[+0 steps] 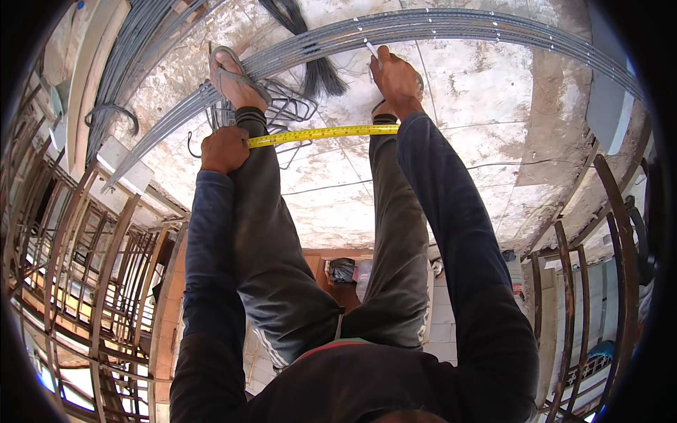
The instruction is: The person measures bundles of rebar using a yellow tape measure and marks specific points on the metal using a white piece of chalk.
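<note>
My left hand [224,149] is closed on one end of a yellow tape measure [310,134], close to my left shin. The tape stretches to the right and passes out of sight at my right sleeve. My right hand [396,81] pinches a slim white stick [371,49], chalk or a marker, its tip close to the lower edge of a bundle of steel rods [416,27]. Small white marks dot these rods. Bent wire stirrups [293,106] lie on the floor near my left sandal [224,70].
A bunch of dark tie wire [323,77] lies beneath the rods. More steel rods [134,63] and wooden planks [88,92] are at the far left. Lattice-like frames [106,282] stand on the left, with curved bars [568,303] on the right. A thin wire crosses the stained floor [479,99].
</note>
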Demonstrator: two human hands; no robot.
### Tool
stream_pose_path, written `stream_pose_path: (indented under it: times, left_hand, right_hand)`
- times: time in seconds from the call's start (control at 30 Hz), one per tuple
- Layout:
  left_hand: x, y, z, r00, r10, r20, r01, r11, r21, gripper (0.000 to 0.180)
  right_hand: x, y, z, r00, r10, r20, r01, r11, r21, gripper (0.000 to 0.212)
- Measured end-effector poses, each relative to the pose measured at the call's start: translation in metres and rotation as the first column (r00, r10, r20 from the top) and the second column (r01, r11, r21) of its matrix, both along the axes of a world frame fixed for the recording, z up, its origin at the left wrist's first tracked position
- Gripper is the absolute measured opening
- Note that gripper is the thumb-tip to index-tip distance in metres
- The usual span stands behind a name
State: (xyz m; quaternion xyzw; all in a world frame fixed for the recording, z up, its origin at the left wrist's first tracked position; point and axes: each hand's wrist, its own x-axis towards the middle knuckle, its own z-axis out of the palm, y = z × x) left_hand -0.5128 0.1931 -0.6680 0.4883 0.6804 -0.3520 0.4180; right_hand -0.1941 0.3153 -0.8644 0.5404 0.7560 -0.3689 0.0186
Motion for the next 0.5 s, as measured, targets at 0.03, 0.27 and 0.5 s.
stream_pose_path:
  times: [0.03,0.27,0.5]
  left_hand:
    - [0.002,-0.005,0.004,0.999,0.025,-0.022,-0.025,0.999,0.024,0.022]
    - [0.002,-0.007,0.007,0.999,0.029,-0.024,-0.029,1.0,0.012,0.022]
    - [0.011,-0.002,0.004,0.999,0.03,-0.04,-0.031,0.999,-0.023,0.019]
  right_hand:
    - [-0.002,-0.002,-0.004,1.0,0.016,-0.023,-0.016,1.0,-0.005,0.023]
    - [-0.011,-0.011,-0.011,1.0,0.003,-0.015,-0.002,0.999,0.051,0.022]
    - [-0.022,-0.013,-0.004,0.997,0.012,-0.071,-0.003,0.991,0.136,0.018]
